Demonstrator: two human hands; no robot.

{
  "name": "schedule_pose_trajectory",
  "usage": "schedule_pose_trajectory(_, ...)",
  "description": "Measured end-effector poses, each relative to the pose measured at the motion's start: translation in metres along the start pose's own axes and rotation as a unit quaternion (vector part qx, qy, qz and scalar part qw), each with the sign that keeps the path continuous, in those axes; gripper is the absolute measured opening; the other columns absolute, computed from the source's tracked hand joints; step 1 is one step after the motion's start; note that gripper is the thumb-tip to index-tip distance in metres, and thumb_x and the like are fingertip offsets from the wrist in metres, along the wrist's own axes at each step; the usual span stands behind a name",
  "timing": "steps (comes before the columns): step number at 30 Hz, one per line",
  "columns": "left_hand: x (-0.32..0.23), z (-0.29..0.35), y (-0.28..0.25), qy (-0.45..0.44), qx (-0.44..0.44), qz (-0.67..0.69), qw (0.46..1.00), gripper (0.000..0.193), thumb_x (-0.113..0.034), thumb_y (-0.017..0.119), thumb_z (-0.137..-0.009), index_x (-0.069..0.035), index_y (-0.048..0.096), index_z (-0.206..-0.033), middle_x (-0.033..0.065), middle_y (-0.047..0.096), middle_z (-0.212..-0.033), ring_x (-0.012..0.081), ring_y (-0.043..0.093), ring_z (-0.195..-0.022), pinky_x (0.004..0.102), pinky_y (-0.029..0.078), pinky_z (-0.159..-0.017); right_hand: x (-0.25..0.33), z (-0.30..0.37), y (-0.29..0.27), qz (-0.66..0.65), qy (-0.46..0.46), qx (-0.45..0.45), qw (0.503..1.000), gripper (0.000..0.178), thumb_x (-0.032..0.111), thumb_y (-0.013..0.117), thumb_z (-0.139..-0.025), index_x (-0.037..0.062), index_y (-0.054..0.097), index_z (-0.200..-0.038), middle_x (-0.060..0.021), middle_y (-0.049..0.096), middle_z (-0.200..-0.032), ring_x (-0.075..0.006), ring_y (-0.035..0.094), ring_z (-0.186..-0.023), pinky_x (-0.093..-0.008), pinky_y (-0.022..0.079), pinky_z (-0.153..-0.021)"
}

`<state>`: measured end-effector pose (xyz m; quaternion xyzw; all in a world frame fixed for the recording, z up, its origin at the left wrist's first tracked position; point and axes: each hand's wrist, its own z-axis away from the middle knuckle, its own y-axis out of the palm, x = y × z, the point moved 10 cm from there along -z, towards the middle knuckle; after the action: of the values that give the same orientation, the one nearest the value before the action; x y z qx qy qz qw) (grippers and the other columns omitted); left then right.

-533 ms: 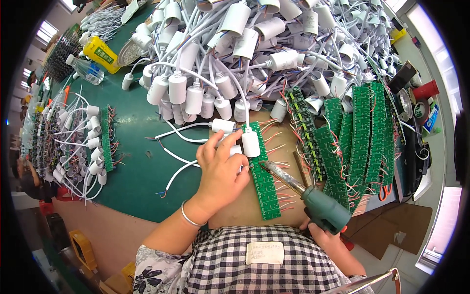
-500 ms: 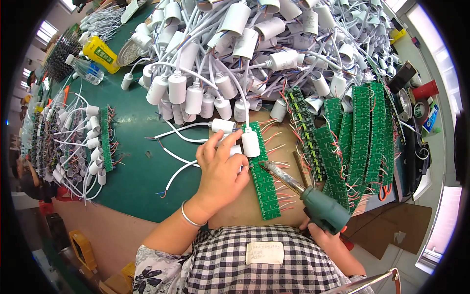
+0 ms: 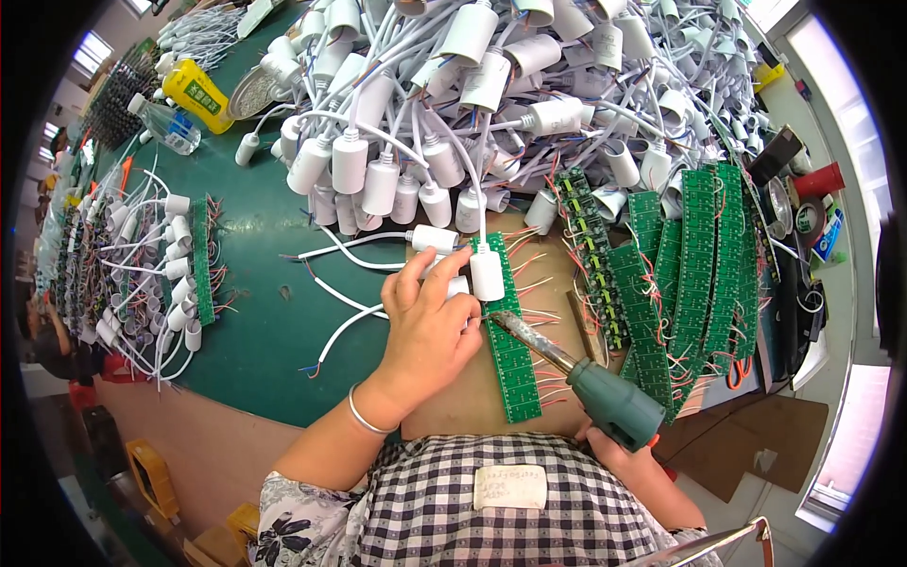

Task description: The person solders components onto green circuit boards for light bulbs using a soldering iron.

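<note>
My left hand is closed at the left edge of a long green circuit board. Thumb and index finger pinch a white cabled cap, mostly hidden under them; its white cable comes out to the left. Another white cap lies just beyond the fingertips, and a third white cap rests on the board, its cable running away from me. My right hand, partly hidden, grips a soldering iron by its green handle. The iron's dark tip is at the board's left edge, close to my left thumb.
A large heap of white cabled caps fills the far side. More green boards with red and white wires lie to the right, beside orange-handled scissors. Wired assemblies, a yellow bottle and a clear bottle are at left.
The soldering iron has moved slightly left, its tip now nearer my left thumb at the board's edge. My left hand has hardly moved.
</note>
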<state>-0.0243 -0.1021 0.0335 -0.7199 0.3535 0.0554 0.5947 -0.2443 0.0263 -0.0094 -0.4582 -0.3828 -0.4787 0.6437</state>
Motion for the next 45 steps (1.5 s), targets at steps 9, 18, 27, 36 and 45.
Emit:
schedule_pose_trajectory(9, 0.0, 0.0, 0.0, 0.005, 0.002, 0.001, 1.0, 0.011, -0.008, 0.068, -0.067, -0.011, 0.059, -0.073, 0.0087, 0.044, -0.134, 0.0374, 0.032, -0.125, 0.0495, 0.021, -0.101, -0.014, 0.004, -0.002, 0.113, 0.002, 0.005, 0.994, 0.034, 0.007, 0.07, -0.07, -0.0006, 0.06, -0.102, -0.0122, 0.063, -0.097, -0.0256, 0.062, -0.085, -0.0333, 0.049, -0.077)
schedule_pose_trajectory(18, 0.0, 0.0, 0.001, 0.007, 0.0, 0.001, 1.0, 0.011, -0.008, 0.067, -0.067, -0.011, 0.059, -0.073, 0.0085, 0.044, -0.134, 0.0372, 0.032, -0.125, 0.0495, 0.021, -0.101, 0.038, -0.003, 0.002, 0.161, -0.164, 0.035, 0.973, 0.025, 0.001, 0.064, -0.073, 0.0, 0.061, -0.098, -0.0101, 0.064, -0.081, -0.0227, 0.064, -0.065, -0.0325, 0.051, -0.063)
schedule_pose_trajectory(27, -0.003, 0.0, -0.001, 0.011, -0.005, -0.009, 1.0, 0.013, -0.008, 0.068, -0.066, -0.01, 0.057, -0.073, 0.0073, 0.044, -0.134, 0.0346, 0.032, -0.125, 0.0492, 0.023, -0.099, 0.031, -0.006, 0.0, 0.013, -0.126, 0.004, 0.992, 0.023, 0.004, 0.061, -0.079, -0.0025, 0.058, -0.102, -0.0082, 0.063, -0.079, -0.0159, 0.064, -0.065, -0.0276, 0.051, -0.06)
schedule_pose_trajectory(36, -0.001, 0.0, -0.001, 0.005, -0.01, 0.001, 1.0, 0.013, -0.008, 0.069, -0.065, -0.011, 0.058, -0.073, 0.0071, 0.045, -0.133, 0.0343, 0.033, -0.124, 0.0491, 0.024, -0.099, 0.022, -0.003, 0.0, 0.007, -0.098, 0.014, 0.995, 0.028, 0.002, 0.06, -0.079, -0.0035, 0.056, -0.106, -0.008, 0.063, -0.08, -0.0155, 0.064, -0.067, -0.027, 0.051, -0.062)
schedule_pose_trajectory(45, -0.007, 0.005, -0.004, 0.04, -0.04, -0.012, 0.998, 0.015, -0.011, 0.072, -0.065, -0.014, 0.06, -0.074, 0.0049, 0.046, -0.133, 0.0333, 0.034, -0.124, 0.05, 0.025, -0.098, 0.008, 0.002, 0.003, 0.033, -0.053, 0.053, 0.997, 0.048, 0.004, 0.05, -0.078, -0.0036, 0.043, -0.125, -0.0102, 0.06, -0.082, -0.018, 0.06, -0.074, -0.031, 0.049, -0.07)
